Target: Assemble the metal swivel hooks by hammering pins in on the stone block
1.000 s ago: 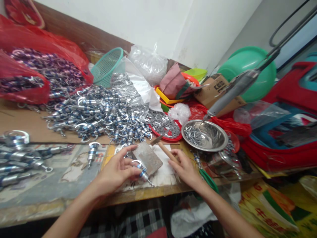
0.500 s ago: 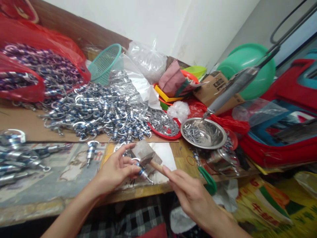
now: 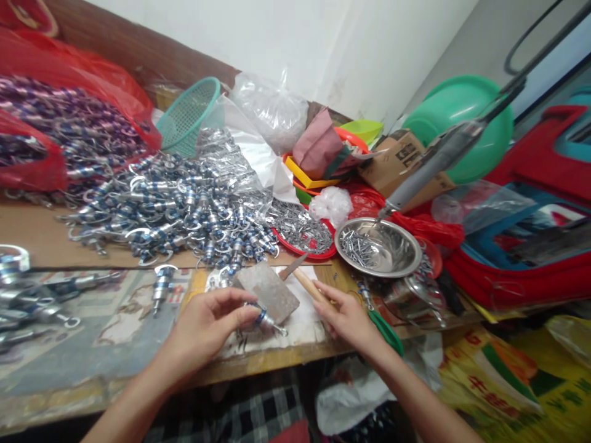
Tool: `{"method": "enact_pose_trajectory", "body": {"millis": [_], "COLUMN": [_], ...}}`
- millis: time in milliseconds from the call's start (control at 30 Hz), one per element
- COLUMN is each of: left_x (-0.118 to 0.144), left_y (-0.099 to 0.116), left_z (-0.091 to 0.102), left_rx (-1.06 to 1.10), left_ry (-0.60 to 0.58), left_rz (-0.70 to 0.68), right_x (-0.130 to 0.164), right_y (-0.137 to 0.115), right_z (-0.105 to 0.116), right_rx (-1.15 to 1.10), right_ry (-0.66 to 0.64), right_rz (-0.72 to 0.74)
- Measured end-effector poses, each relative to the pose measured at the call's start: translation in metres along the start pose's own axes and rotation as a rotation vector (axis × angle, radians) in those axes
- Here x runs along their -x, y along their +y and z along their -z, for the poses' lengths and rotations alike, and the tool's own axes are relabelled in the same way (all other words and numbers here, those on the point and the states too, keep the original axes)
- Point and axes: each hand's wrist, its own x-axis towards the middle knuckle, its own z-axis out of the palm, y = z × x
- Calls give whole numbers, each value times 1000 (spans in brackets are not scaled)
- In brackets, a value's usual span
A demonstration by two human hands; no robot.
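2 hands work: left hand (image 3: 203, 326) pinches a blue-banded metal fitting (image 3: 265, 320), right hand (image 3: 346, 317) grips a wooden-handled hammer (image 3: 270, 289); hundreds remain heaped (image 3: 180, 209).

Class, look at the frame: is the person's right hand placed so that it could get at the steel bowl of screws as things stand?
Probably yes. The right hand rests on the wooden handle, and the steel bowl sits just beyond it, rim open; the hanging grey tool overhead might crowd the approach.

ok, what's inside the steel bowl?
The steel bowl holds a small heap of silver screws on its left side; the rest is bare metal. The tool tip above hides a little.
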Motion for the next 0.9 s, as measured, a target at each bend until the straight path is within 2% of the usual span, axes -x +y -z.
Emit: {"method": "enact_pose_trajectory", "body": {"millis": [100, 200, 300, 433, 567, 733, 800, 900], "left_x": [-1, -4, -7, -8, -6, -3, -3, -3], "left_y": [-3, -9, -11, -7, -3, -4, -5, -7], "left_z": [1, 2, 1, 0, 1, 0, -1, -3], "left_rx": [-187, -269, -313, -354, -348, -346, -348, -335], "left_ry": [79, 126, 118, 96, 119, 128, 152, 190], "left_rz": [-179, -352, -391, -380, -376, -365, -358, -335], "right_x": [-31, -72, -116, -150, -152, -142, -135, -114], "right_y": [9, 16, 23, 28, 32, 39, 34, 11], "right_z": [-2, -2, -1, -4, -5, 4, 6, 2], "right_rx": [219, 376, 465, 521, 501, 385, 309, 164], "right_ry": [-107, -51, -28, -124, -122, 32, 101, 141], "right_rz": [28, 17, -33, -39, 0, 20, 28, 47]}}
